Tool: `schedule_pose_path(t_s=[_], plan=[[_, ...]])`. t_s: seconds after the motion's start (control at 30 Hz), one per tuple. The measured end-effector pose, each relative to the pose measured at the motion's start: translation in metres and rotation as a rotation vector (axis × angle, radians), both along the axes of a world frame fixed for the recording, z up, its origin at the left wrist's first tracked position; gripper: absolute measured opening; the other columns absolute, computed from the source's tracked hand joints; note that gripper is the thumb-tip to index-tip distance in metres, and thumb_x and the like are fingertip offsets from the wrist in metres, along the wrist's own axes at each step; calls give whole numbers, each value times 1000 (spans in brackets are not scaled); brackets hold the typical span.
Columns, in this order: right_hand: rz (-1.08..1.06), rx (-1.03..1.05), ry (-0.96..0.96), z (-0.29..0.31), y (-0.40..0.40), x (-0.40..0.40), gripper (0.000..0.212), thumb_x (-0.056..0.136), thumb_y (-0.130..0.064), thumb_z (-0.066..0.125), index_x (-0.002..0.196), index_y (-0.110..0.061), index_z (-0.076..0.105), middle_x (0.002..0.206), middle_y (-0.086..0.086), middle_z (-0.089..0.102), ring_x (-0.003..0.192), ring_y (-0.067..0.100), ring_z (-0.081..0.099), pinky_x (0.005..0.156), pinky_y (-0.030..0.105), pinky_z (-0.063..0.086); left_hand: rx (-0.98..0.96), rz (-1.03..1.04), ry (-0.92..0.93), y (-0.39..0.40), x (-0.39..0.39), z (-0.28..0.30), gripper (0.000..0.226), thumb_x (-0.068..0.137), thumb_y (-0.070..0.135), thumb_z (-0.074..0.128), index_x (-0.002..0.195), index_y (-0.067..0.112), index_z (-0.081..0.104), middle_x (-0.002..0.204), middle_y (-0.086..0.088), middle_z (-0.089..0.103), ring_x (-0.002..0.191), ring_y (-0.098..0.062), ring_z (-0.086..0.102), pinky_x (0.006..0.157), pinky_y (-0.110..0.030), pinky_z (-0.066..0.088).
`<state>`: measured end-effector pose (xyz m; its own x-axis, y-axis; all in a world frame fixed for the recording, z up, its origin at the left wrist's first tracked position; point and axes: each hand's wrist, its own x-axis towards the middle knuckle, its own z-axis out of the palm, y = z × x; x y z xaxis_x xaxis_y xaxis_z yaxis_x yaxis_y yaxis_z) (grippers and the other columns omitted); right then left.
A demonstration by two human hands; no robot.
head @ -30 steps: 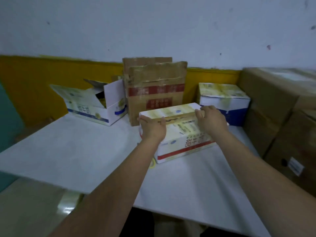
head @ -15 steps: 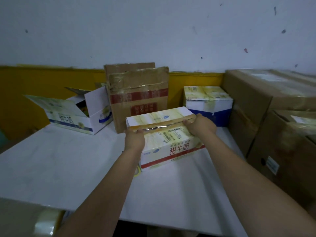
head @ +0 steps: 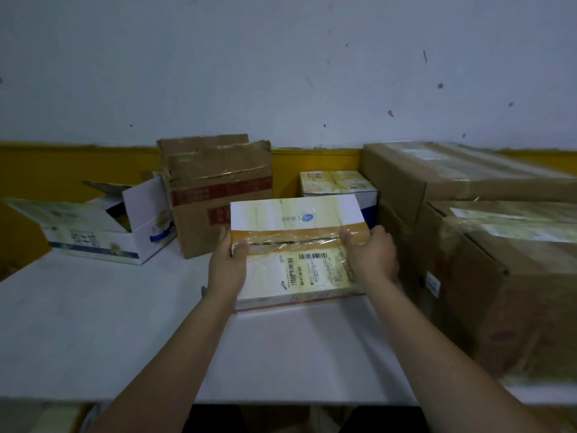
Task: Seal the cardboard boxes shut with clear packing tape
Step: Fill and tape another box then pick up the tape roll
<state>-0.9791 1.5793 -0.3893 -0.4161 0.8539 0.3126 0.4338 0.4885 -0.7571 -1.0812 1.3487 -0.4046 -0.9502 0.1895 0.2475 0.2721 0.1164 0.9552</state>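
A white and yellow milk carton box (head: pixel 296 273) stands on the white table (head: pixel 93 332) in front of me. Its top flaps are closed, and a strip of clear tape runs across the seam, which shows a dark gap. My left hand (head: pixel 228 267) grips the box's left end, thumb on top of the tape. My right hand (head: pixel 371 257) grips the right end, thumb on the tape as well. No tape roll is visible.
An open white carton (head: pixel 103 226) lies at the back left. A taped brown box (head: pixel 218 192) stands behind the held one. A closed white and blue carton (head: pixel 337 185) sits at the back. Large brown boxes (head: pixel 499 245) are stacked along the right.
The box has been turned and tipped so its taped top faces me. Both hands slid along its ends with it. The camera moved closer and to the right.
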Motion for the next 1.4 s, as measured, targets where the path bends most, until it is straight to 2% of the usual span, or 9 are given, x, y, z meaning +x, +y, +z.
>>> schedule_pose_path(t_s=[0.17, 0.3, 0.5, 0.63, 0.8, 0.9, 1.03, 1.23, 1.4], plan=[[-60, 21, 155, -7, 10, 23, 44, 92, -50, 61, 107, -9, 59, 114, 12, 57, 102, 35, 58, 72, 36, 41, -57, 40, 115, 25, 4, 3, 37, 104, 28, 52, 140, 20, 57, 146, -1, 39, 126, -18, 47, 104, -26, 36], [-64, 76, 105, -9, 11, 29, 42, 97, -46, 54, 111, -7, 59, 116, 13, 57, 101, 35, 58, 72, 36, 42, -347, 213, 233, 23, -6, 5, 33, 97, 41, 61, 122, 22, 69, 135, -7, 35, 129, -28, 33, 114, -44, 29], [-72, 105, 54, -10, 16, 24, 39, 98, -47, 52, 107, -10, 61, 114, 9, 59, 99, 32, 59, 76, 39, 48, 22, -201, -361, 28, -20, 9, 65, 99, 53, 54, 154, 24, 36, 149, -11, 51, 126, -30, 58, 107, -50, 47], [-17, 120, 44, -9, 24, 24, 37, 103, -40, 42, 104, -12, 65, 104, 7, 63, 86, 26, 61, 71, 37, 50, -38, -253, -352, 29, -23, 13, 36, 105, 49, 44, 128, 26, 59, 116, -10, 71, 104, -29, 69, 102, -51, 51], [4, 178, -195, -5, 21, 23, 36, 105, -38, 35, 96, -17, 63, 85, 0, 63, 67, 16, 61, 59, 30, 53, -287, -230, -361, 21, -24, 24, 56, 107, 53, 29, 124, 11, 61, 119, -17, 68, 112, -33, 64, 102, -40, 48], [-28, 293, -449, 7, 13, 18, 29, 101, -37, 42, 104, -17, 63, 99, 3, 58, 82, 17, 58, 68, 34, 54, -518, -161, -311, 9, -26, 29, 63, 107, 51, 30, 130, 1, 61, 135, -20, 59, 124, -33, 57, 99, -32, 43], [235, 379, -546, 15, -6, 11, 36, 100, -41, 40, 121, -21, 63, 137, 4, 56, 116, 22, 54, 96, 40, 50, -599, -182, -205, -7, -18, 31, 45, 106, 36, 49, 125, -2, 65, 120, -13, 66, 73, -13, 58, 55, -16, 48], [579, 457, -259, 26, -96, -5, 33, 98, -29, 48, 122, -21, 69, 136, -2, 60, 117, 16, 55, 98, 29, 45, -581, -27, 65, -93, 1, 39, 22, 103, 30, 53, 91, 27, 72, 105, 7, 71, 89, -10, 65, 70, -19, 46], [938, 520, 55, 25, -202, -26, 24, 97, -26, 54, 114, -23, 71, 116, -5, 67, 105, 12, 58, 84, 29, 48, -534, 347, 41, -201, 21, 31, 19, 97, 20, 58, 85, 15, 72, 87, 3, 69, 77, -6, 60, 62, -17, 41]])
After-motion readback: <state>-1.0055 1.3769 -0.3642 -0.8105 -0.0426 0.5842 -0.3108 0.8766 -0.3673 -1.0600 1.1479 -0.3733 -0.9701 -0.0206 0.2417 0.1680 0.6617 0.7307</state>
